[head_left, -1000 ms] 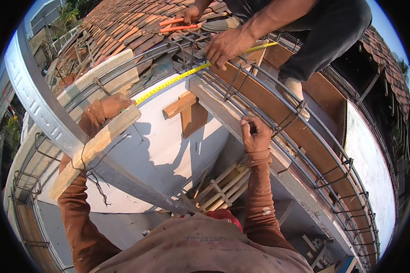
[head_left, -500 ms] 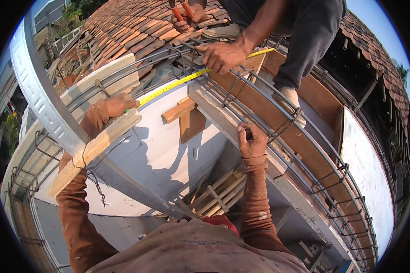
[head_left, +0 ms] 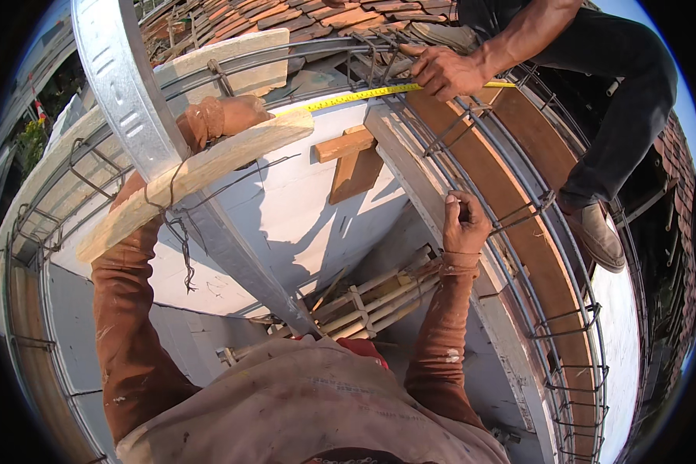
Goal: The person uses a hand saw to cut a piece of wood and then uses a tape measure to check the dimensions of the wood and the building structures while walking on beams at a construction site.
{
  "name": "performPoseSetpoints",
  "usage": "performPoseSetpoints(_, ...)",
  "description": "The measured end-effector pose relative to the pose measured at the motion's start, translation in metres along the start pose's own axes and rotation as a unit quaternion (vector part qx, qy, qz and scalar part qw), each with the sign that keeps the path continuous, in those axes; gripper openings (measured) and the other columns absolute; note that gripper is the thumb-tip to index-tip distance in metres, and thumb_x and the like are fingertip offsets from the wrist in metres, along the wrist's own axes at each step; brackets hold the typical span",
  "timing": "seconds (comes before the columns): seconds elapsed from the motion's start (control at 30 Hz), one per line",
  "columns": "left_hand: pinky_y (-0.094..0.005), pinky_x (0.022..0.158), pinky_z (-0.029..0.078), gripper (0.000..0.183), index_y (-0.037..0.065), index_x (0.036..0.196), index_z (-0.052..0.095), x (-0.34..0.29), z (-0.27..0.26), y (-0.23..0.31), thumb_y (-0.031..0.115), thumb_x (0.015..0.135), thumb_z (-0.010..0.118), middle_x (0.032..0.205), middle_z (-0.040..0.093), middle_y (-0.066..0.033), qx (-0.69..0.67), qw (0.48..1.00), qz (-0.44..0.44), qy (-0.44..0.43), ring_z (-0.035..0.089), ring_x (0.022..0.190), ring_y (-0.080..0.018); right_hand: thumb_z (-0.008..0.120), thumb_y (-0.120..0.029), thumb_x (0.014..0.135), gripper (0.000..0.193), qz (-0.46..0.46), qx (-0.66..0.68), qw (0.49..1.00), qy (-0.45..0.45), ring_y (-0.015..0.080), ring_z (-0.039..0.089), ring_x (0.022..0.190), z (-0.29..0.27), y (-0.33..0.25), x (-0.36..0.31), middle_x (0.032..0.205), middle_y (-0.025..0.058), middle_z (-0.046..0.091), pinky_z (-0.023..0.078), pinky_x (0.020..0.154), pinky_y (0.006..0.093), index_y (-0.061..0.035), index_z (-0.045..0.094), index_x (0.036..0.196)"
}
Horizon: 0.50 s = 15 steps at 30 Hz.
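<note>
Left grip (head_left: 243,116), closure untellable behind the wooden board (head_left: 218,163), is nearest the yellow tape measure (head_left: 348,98), which lies toward three o'clock, long axis nine-to-three; right grip (head_left: 465,220), fingers curled together, sits at four o'clock.

The left hand (head_left: 243,114) is extended, knuckles up, pointing rightward; its fingertips are hidden. Just behind that grip the left wrist (head_left: 203,124) bends, and farther back the sleeved left forearm (head_left: 127,294) slants toward the body, partly covered. Right of the left grip and nearer the torso (head_left: 301,410), the right hand (head_left: 466,223) curls, thumb toward the folded fingers (head_left: 476,213), the right forearm (head_left: 443,332) below.
</note>
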<state>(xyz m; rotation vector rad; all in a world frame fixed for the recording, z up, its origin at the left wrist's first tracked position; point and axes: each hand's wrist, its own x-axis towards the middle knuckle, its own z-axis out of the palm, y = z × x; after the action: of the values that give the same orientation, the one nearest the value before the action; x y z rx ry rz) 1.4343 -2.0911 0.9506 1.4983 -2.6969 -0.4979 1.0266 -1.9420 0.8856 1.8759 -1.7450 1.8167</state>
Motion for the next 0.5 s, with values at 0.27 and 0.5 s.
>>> performPoseSetpoints(0.27, -0.0315, 0.065, 0.043, 0.032, 0.004, 0.088, 0.059, -0.018, 0.004, 0.002, 0.03, 0.09, 0.042, 0.081, 0.058, -0.0128, -0.097, 0.995, -0.036, 0.012, 0.053, 0.069, -0.0235, 0.063, -0.011, 0.077, 0.007, -0.001, -0.005, 1.0, 0.009, 0.0068, 0.049, 0.052, 0.002, 0.002, -0.003, 0.056, 0.0018, 0.054, 0.041, 0.051, 0.0219, -0.0049, 0.064, 0.081)
performPoseSetpoints(0.5, -0.0275, 0.056, 0.041, 0.034, 0.003, 0.076, 0.06, -0.025, -0.004, 0.01, 0.03, 0.088, 0.045, 0.069, 0.057, -0.0091, -0.168, 0.983, -0.07, 0.03, 0.051, 0.058, -0.0179, 0.062, -0.012, 0.078, 0.008, 0.011, 0.004, 1.0, 0.014, 0.0046, 0.044, 0.052, -0.001, -0.003, 0.0, 0.057, -0.0011, 0.052, 0.038, 0.051, 0.0201, -0.0045, 0.064, 0.079)
